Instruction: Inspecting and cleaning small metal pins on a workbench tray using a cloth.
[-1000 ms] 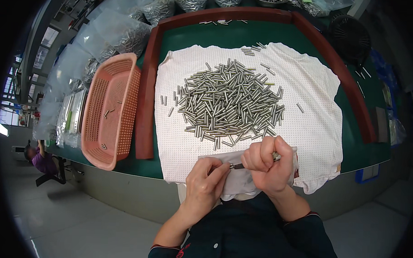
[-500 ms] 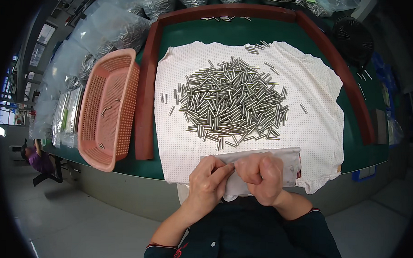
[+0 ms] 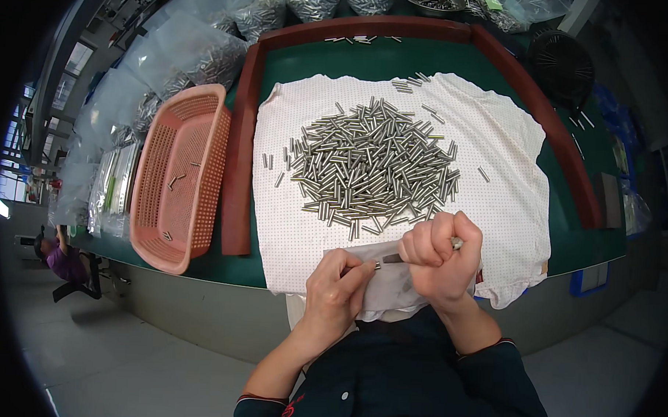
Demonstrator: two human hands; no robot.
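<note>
My left hand [image 3: 336, 289] is closed, pinching a small metal pin [image 3: 378, 266] whose bright end sticks out past the fingertips. In my right hand [image 3: 444, 258], a fist wraps round a hand tool with a flat grey blade [image 3: 393, 259]; its pale butt end shows above the fist. The blade's tip points left and lies just right of the pin, with a small gap between. Beneath both hands lies a grey cloth [image 3: 385, 292]. Beyond them, a large heap of similar metal pins [image 3: 376, 166] is spread on a white dotted cloth [image 3: 510, 222].
A pink plastic basket [image 3: 144, 209] with a few pins stands at left, outside the dark red wooden frame [image 3: 238, 168]. Clear bags of metal parts [image 3: 199, 53] line the back left. A black round object [image 3: 563, 66] sits at back right. A person [image 3: 67, 262] sits far left.
My right hand has moved up and right, away from the left, and the tool's blade now shows. My left hand has barely shifted and still pinches the pin. The view has tilted slightly.
</note>
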